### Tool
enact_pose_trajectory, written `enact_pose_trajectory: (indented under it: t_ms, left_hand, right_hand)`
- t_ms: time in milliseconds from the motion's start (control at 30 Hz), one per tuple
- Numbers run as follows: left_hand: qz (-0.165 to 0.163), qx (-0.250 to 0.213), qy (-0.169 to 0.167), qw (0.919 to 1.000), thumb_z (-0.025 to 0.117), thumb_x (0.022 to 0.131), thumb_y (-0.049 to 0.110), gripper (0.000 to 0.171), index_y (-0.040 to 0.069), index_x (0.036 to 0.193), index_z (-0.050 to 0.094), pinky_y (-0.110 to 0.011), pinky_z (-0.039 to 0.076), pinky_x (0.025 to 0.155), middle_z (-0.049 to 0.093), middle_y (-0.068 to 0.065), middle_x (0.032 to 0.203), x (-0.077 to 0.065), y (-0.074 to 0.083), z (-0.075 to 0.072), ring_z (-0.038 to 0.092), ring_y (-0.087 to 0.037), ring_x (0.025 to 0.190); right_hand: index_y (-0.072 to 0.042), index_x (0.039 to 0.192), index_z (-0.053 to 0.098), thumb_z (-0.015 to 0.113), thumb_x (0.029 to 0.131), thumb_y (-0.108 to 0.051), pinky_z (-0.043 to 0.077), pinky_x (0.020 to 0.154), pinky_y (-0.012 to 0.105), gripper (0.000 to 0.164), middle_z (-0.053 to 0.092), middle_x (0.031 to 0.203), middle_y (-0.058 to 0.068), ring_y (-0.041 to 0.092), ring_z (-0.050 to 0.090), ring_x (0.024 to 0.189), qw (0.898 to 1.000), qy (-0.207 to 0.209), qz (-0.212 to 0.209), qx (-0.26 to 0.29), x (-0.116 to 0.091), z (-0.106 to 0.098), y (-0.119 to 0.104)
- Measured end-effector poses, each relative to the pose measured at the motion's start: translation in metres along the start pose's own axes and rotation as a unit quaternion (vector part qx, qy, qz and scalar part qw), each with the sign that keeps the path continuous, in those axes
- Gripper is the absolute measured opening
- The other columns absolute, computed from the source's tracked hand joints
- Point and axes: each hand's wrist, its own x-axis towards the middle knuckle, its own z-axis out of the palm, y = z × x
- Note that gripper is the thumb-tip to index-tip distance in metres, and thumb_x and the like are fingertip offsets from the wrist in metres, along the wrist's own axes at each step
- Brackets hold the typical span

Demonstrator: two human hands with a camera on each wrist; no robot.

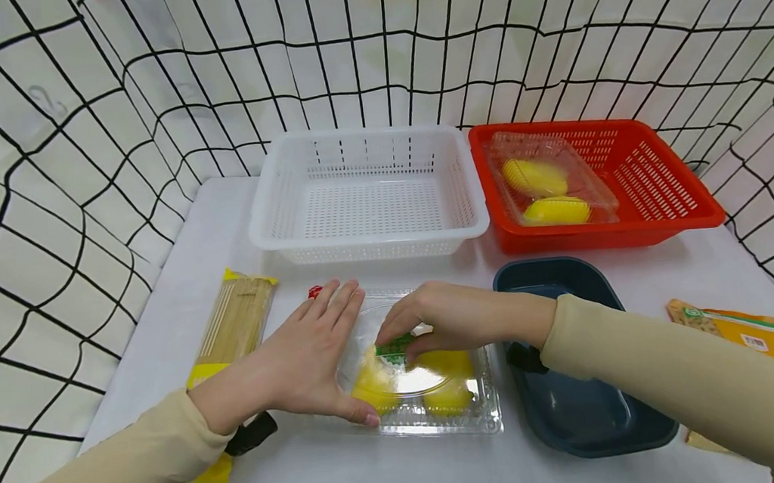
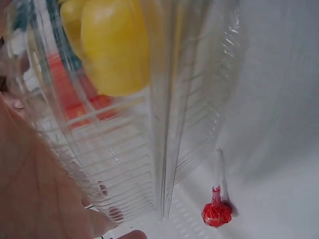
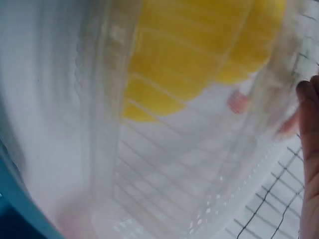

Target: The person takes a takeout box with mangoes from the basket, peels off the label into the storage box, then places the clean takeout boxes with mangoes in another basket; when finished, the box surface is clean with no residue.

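While the left hand (image 1: 301, 366), fingers spread, braces the clear container (image 1: 413, 397), likely against sliding, the right hand (image 1: 447, 316) curves over its green patch (image 1: 393, 349), pinching or not I cannot tell; all this sits on the surface (image 1: 323, 474) before the white basket (image 1: 369, 240).

A white perforated plastic basket (image 1: 370, 245) stands just beside a red perforated plastic basket (image 1: 632, 234). At the left lies a long beige-and-yellow packet (image 1: 237, 314); at the right, a dark blue rounded tray (image 1: 595, 415) is near a flat orange packet (image 1: 742, 329).
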Motion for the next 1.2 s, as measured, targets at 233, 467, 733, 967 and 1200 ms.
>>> enact_pose_trajectory:
  t_ms: [233,467,733,967,1200]
  left_hand:
    - [0.005,0.001,0.003,1.0000,0.064,0.066,0.092,0.142,-0.008,0.159,0.022,-0.061,0.024,0.124,0.019,-0.027,0.168,-0.001,0.000,0.000,0.014,-0.049,0.156]
    - [0.006,0.002,0.003,1.0000,0.063,0.067,0.091,0.141,-0.008,0.159,0.023,-0.061,0.025,0.124,0.019,-0.027,0.168,-0.001,0.000,0.000,0.015,-0.050,0.156]
    - [0.004,0.008,0.000,1.0000,0.064,0.068,0.090,0.140,-0.008,0.159,0.023,-0.061,0.025,0.124,0.019,-0.027,0.168,-0.001,0.001,0.000,0.015,-0.050,0.156]
    - [0.008,0.005,0.002,1.0000,0.063,0.068,0.091,0.140,-0.009,0.158,0.023,-0.061,0.025,0.124,0.020,-0.027,0.168,-0.001,0.000,0.000,0.016,-0.050,0.155]
    - [0.009,0.005,0.003,0.9999,0.064,0.067,0.091,0.141,-0.008,0.159,0.023,-0.061,0.025,0.124,0.020,-0.027,0.168,-0.001,-0.001,0.001,0.016,-0.050,0.155]
  right_hand:
    - [-0.007,0.120,0.076,0.079,0.088,-0.014,0.053,0.103,0.023,0.033,0.077,0.117,0.004,0.016,0.069,0.114,0.997,-0.018,-0.036,-0.068,0.018,0.001,0.001]
    - [-0.009,0.114,0.078,0.079,0.089,-0.017,0.052,0.102,0.020,0.027,0.074,0.113,0.003,0.017,0.065,0.109,0.989,-0.033,-0.062,-0.127,0.024,0.006,0.003]
    - [-0.010,0.111,0.078,0.080,0.088,-0.017,0.051,0.104,0.021,0.024,0.072,0.112,0.003,0.017,0.063,0.109,0.993,-0.026,-0.053,-0.098,0.024,0.007,0.008]
    - [-0.012,0.111,0.074,0.080,0.088,-0.020,0.048,0.105,0.020,0.025,0.069,0.112,0.000,0.016,0.058,0.110,0.994,-0.045,-0.042,-0.087,0.029,0.006,0.009]
    - [-0.012,0.102,0.072,0.081,0.086,-0.023,0.050,0.097,0.017,0.020,0.067,0.104,-0.001,0.014,0.057,0.102,0.995,-0.046,-0.035,-0.076,0.029,0.005,0.010]
